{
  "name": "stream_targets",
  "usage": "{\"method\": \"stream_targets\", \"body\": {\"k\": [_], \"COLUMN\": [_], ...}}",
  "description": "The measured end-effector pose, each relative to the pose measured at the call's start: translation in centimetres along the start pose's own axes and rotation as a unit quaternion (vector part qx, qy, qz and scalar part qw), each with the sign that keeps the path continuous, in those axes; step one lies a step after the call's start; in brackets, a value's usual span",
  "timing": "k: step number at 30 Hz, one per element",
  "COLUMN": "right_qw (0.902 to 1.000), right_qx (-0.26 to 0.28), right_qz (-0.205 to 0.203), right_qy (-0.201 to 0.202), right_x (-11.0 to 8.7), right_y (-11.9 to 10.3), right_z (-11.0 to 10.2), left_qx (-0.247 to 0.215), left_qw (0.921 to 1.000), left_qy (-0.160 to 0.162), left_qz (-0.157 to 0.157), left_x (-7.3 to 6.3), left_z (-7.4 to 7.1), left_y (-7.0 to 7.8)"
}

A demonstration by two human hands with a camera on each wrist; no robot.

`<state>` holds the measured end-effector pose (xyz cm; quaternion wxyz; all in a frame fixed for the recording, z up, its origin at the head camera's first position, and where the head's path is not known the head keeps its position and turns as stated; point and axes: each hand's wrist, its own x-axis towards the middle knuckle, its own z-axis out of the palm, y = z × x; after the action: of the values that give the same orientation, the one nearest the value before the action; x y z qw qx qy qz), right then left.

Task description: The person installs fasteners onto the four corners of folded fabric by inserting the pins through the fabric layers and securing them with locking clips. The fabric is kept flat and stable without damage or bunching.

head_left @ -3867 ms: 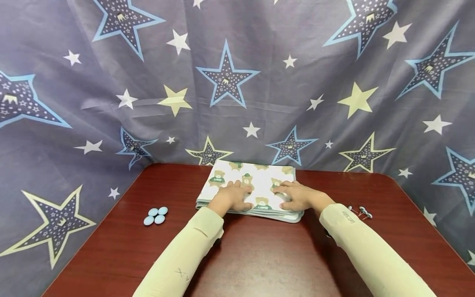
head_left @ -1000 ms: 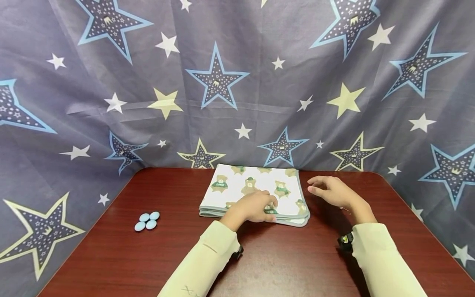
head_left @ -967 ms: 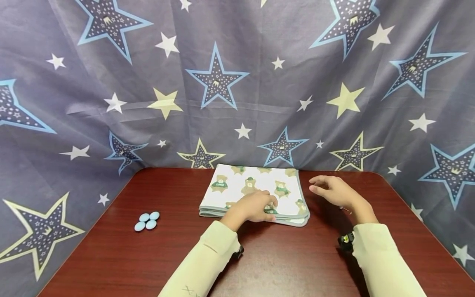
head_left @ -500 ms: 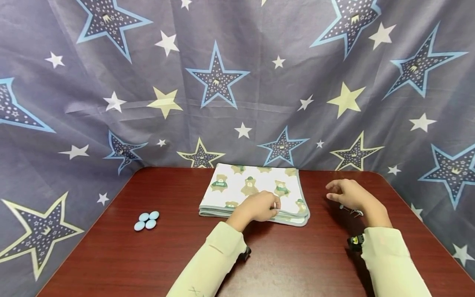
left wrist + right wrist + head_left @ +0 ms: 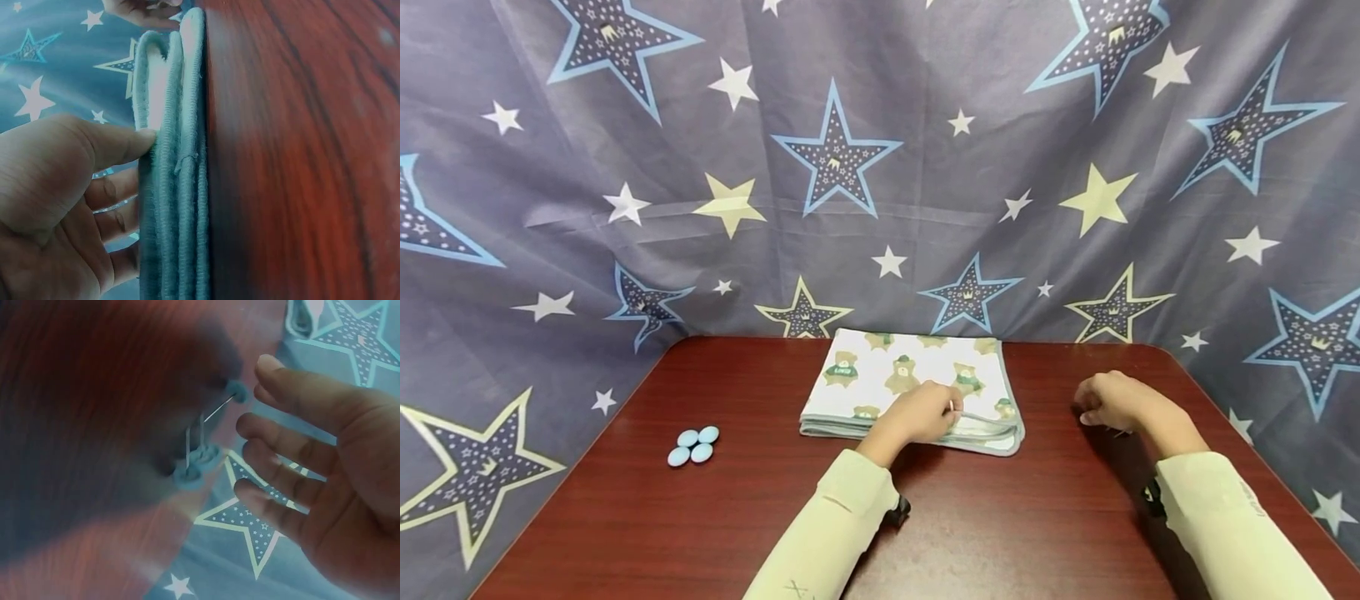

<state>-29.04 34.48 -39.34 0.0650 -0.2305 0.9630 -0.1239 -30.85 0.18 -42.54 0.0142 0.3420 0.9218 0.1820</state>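
Now a left hand (image 5: 921,412) pinches the near edge of a white, bear-print folded cloth (image 5: 865,383) at far centre, while a right hand (image 5: 1116,400), loosely bent and empty, hovers beside pale-blue, round-headed metal pins (image 5: 189,477) at right (best gripped, seemingly, by the heads).

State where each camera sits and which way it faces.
Head: worn there, facing forward and down at table; left hand, right hand, sleeves show.
Left wrist: worn there, facing folded cloth; left hand, part of right hand show.
Right wrist: worn there, facing pins; right hand shows.
Head and left wrist share folded cloth.
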Motion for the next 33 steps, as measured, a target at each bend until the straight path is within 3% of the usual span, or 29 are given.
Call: {"method": "stream_targets", "body": {"k": [6,16,29,33], "right_qw": [0.9994,0.9994,0.9979,0.9941], "right_qx": [0.003,-0.008,-0.056,-0.078], "right_qz": [0.025,0.021,-0.007,-0.039], "right_qy": [-0.022,-0.025,0.031,0.064], "right_x": [0.0,0.1,0.4,0.6], "right_y": [0.2,0.9,0.6,0.0], "right_z": [-0.4,-0.1,0.3,0.1], "left_qx": [-0.003,-0.032,-0.073,-0.09], "left_qw": [0.9999,0.9991,0.9935,0.9914], "left_qy": [0.009,0.028,0.086,0.093], "left_qz": [-0.003,-0.007,-0.012,-0.019], "left_x": [0.1,0.1,0.2,0.3], "left_z": [0.0,0.0,-0.2,-0.1], "left_y": [0.0,0.0,-0.2,-0.4]}}
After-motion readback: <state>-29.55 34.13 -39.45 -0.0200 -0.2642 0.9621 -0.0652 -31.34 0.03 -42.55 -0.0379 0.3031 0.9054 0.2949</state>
